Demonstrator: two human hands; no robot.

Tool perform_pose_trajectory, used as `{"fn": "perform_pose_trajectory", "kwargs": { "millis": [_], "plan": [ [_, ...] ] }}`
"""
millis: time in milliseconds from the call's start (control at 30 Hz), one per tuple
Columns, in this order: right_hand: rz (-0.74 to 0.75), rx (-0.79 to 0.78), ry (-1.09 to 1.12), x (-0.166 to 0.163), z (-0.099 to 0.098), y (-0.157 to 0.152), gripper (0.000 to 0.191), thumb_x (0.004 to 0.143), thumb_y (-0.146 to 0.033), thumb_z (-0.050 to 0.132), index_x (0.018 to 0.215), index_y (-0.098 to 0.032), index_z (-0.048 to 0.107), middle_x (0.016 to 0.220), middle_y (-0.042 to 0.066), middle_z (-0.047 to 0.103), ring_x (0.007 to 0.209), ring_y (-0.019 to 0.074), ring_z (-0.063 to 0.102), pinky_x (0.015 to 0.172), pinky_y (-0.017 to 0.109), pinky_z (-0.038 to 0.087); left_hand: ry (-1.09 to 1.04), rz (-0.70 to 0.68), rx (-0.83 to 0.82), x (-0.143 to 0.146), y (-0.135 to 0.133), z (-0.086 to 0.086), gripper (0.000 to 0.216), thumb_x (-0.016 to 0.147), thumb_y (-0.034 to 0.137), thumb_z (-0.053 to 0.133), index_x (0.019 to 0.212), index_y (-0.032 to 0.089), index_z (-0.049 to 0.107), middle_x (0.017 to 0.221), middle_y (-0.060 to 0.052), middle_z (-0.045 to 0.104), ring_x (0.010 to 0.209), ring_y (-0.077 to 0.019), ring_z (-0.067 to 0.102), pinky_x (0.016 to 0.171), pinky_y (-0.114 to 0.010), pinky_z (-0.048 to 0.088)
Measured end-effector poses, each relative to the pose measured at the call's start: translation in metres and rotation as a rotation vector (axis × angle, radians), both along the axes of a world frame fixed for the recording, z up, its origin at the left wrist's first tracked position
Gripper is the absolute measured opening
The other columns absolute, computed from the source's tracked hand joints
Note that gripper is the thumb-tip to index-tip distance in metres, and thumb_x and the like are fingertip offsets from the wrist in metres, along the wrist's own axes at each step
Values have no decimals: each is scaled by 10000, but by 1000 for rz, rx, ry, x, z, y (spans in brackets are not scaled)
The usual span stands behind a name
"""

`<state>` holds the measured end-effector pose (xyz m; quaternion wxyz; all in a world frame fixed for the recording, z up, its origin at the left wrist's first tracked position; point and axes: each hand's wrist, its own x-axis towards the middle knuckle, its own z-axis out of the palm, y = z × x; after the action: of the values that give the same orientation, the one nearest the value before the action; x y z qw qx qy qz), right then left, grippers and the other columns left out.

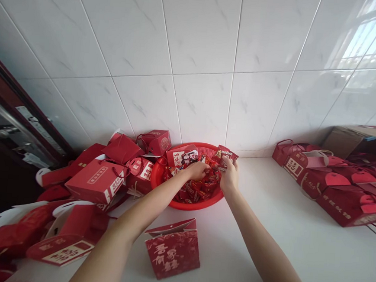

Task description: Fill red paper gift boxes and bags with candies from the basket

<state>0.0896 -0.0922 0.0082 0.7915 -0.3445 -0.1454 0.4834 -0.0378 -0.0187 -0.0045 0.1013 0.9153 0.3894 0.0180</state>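
Note:
A round red plastic basket [170, 200] stands against the tiled wall, filled with red wrapped sweets [200, 187]. My left hand [197, 170] reaches into the basket with fingers curled down among the sweets. My right hand [229, 174] hovers over the basket's right rim, closed on a few red sweet packets [227, 155]. An open red paper gift box [173, 248] with gold characters stands upright on the white counter just in front of the basket, between my forearms.
A heap of red gift boxes [97, 179] with cord handles fills the left side. A row of flat red boxes [334, 183] lies at the right, with a brown carton [347, 138] behind. A dark door frame [17, 114] stands at far left.

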Motion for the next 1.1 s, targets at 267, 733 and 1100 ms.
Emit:
{"fn": "perform_pose_trajectory", "kwargs": {
  "millis": [267,733,1100],
  "plan": [
    [-38,34,47,0,1,0,199,587,-236,726,755,-201,625,684,-51,682,623,117,638,582,214,519,-35,-94,37,17,-7,-10,452,765,49,519,1195,139,623,1226,-165,645,1105,-288,636,919,-335,510],
    [-20,19,62,1,1,1,200,580,-235,728,748,-194,626,684,-46,683,609,105,633,518,188,488,-122,-24,-121,32,25,-29,496,688,42,576,1170,138,639,1123,-139,727,1043,-286,683,912,-337,526],
    [-12,32,27,2,-2,2,210,600,-251,723,778,-190,632,695,-45,674,604,104,630,521,191,504,-339,12,-246,23,25,-4,303,680,3,560,900,125,730,825,-35,753,821,-228,704,790,-313,550]
  ]
}}
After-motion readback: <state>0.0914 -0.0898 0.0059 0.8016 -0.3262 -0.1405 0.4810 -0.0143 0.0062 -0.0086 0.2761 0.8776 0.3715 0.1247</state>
